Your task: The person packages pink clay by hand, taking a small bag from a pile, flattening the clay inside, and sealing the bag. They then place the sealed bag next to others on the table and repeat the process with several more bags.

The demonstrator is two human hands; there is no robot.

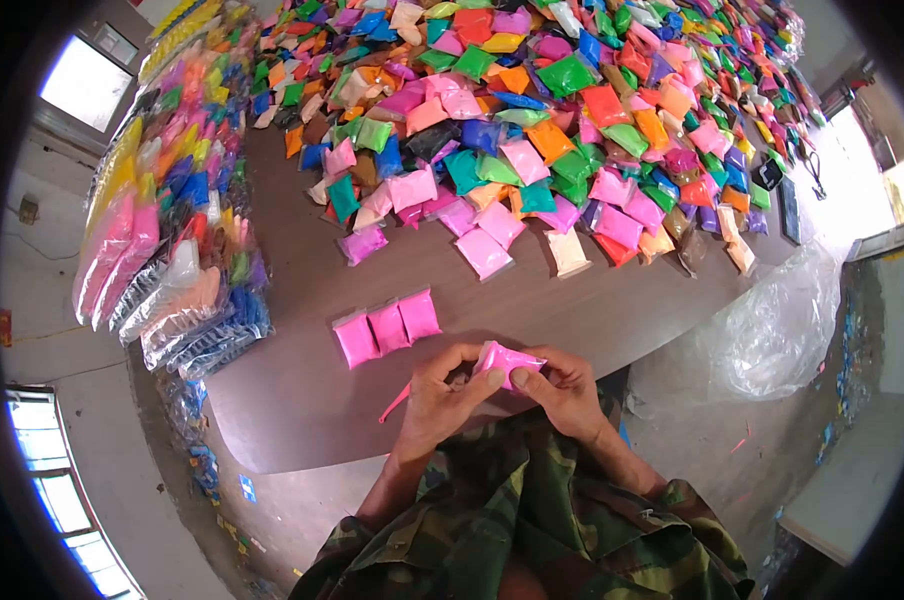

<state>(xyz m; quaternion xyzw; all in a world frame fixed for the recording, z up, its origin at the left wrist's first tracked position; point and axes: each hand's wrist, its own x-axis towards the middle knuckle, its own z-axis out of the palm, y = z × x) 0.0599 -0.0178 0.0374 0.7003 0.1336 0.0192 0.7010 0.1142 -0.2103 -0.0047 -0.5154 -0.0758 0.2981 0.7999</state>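
well, you have a small, puffy, bright pink packet in clear wrap (510, 362) up in front of you, just over the near edge of the big brown table (302, 420). your left hand (447, 395) pinches one end, and your right hand (569, 395) pinches the other. both thumbs press on the side facing you, with the other fingers bent around behind, so the gap in each hand is narrow and full of packet. maybe you hold it at both ends because it looks soft and could sag in the middle. you can't see here how hard you squeeze. past your left hand, three bright pink packets side by side (387, 328) lie flat in a slanting row. they sit apart from the big heap of small packets in many colours (532, 130), perhaps so they don't get mixed in. a thin reddish-pink stick (395, 404) is right by your left wrist, but it's hard to tell if they touch. on the far left, long clear bags full of coloured packets (177, 220) are piled up, maybe to save room. off to your right is a crumpled sheet of see-through plastic (772, 340).
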